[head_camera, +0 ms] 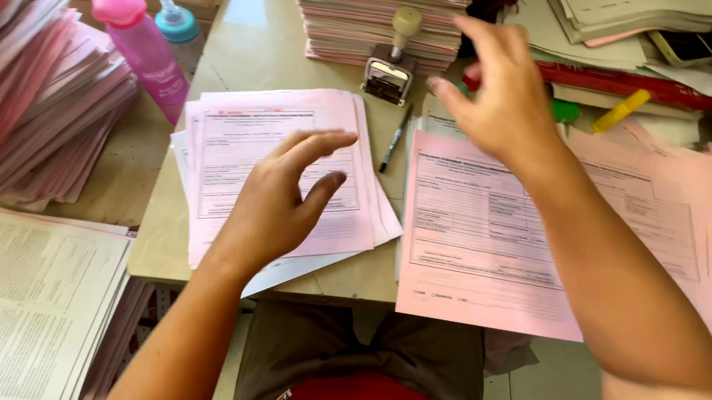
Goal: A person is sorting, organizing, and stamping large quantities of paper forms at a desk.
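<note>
The left hand (275,197) rests open on the left pink papers (232,142) (holding nothing). The right hand (499,88) hangs open and empty near the far stamp (392,57).

We see the right hand (503,93) blurred, its fingertips smeared, so we cannot tell whether its grip closes on anything. It covers the top of the pink form (477,236) and part of the green marker (564,112) behind it. The left hand (279,193) hides the middle of the pink sheet stack (242,130). The print on both forms is too small to tell. The picture's edges cut off the tall pink pile (23,77) at left and the printed white pages (12,299) below.
</note>
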